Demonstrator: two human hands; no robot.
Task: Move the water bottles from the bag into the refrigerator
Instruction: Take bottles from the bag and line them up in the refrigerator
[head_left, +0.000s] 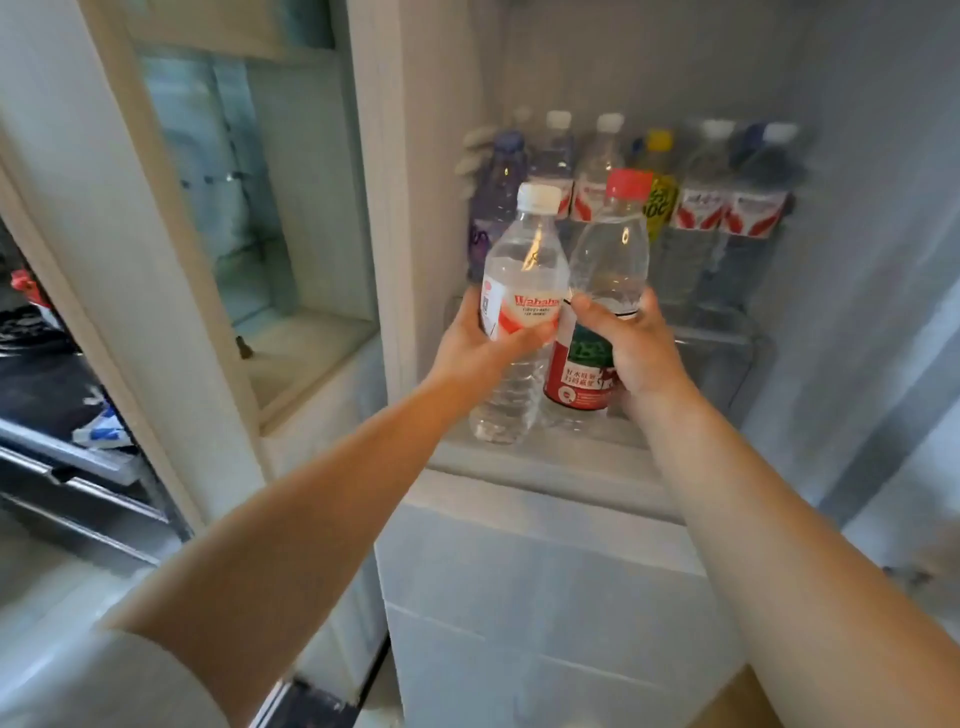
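Both my arms reach forward, bare to the elbow, left sleeve at the frame's bottom edge | my left hand (480, 343) curls round a bottle (519, 291), thumb across its label | my right hand (631, 345) grips another bottle (602, 291), fingers wrapped at its label | knuckles nearly touching, wrists raised

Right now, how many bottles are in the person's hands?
2. The white-capped bottle is in the left hand; the red-capped bottle is in the right hand. More bottles stand on the refrigerator shelf behind.
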